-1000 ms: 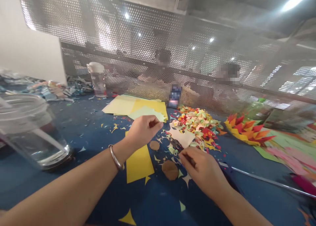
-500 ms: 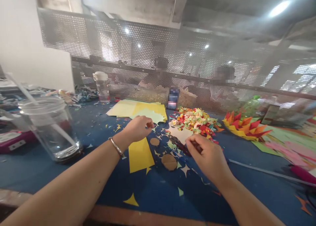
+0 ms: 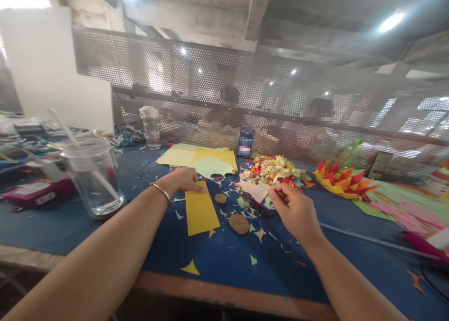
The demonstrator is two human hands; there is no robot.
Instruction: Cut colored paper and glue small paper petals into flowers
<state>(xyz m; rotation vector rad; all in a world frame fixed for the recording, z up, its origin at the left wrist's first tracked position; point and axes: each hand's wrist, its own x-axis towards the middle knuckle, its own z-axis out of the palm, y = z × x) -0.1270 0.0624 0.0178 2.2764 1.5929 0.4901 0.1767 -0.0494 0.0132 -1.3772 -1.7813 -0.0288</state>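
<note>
Head view shows my left hand lying flat, fingers together, pressing the far end of a yellow paper strip on the blue table. My right hand is curled, fingertips pinched; what they pinch I cannot tell. It is just beside the pile of coloured paper pieces. Two brown discs lie between both hands.

A perforated metal screen runs along the far edge of the blue surface. A white wall stands at the left. Overhead, a bare concrete ceiling carries bright lamps; windows glow at right.
</note>
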